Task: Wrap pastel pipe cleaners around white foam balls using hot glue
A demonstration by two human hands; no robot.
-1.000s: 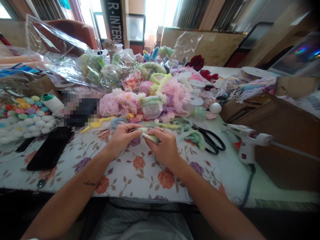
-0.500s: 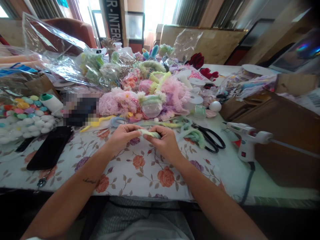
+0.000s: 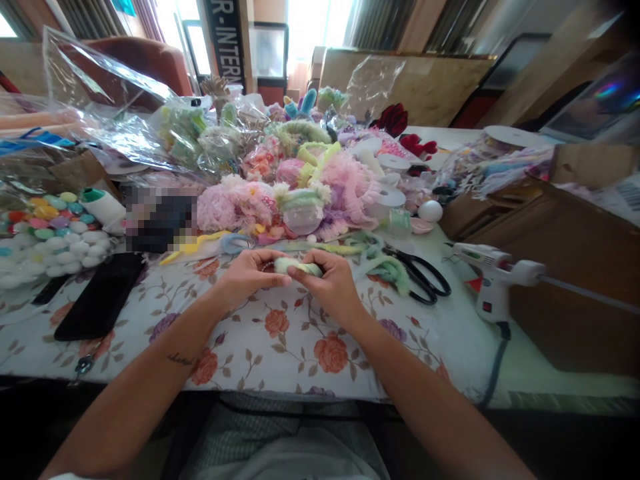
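In the middle of the head view, a short pale green and whitish fuzzy strip (image 3: pixel 295 267), rolled or twisted, lies between my two hands just above the tablecloth. My right hand (image 3: pixel 327 283) pinches its right part between thumb and fingers. At the left end my left hand (image 3: pixel 247 273) curls its fingers around the strip, the thumb held lower and slightly away; its fingertips are partly hidden. Right of my hands lie black-handled scissors (image 3: pixel 425 280) and a soft green fuzzy length (image 3: pixel 390 270). Yellow and blue fuzzy lengths (image 3: pixel 200 245) lie beyond my left hand.
A white glue gun (image 3: pixel 493 273) with its cord stands at the right beside a brown cardboard box (image 3: pixel 565 267). Craft pieces in pink, green and purple (image 3: pixel 300 180) are heaped at the back. A black phone (image 3: pixel 100 297) and bagged pompoms (image 3: pixel 60 233) lie left on the floral tablecloth (image 3: pixel 280 360).
My left thumb has moved down off the strip, so more of its left end shows. My right hand keeps its pinch in nearly the same place.
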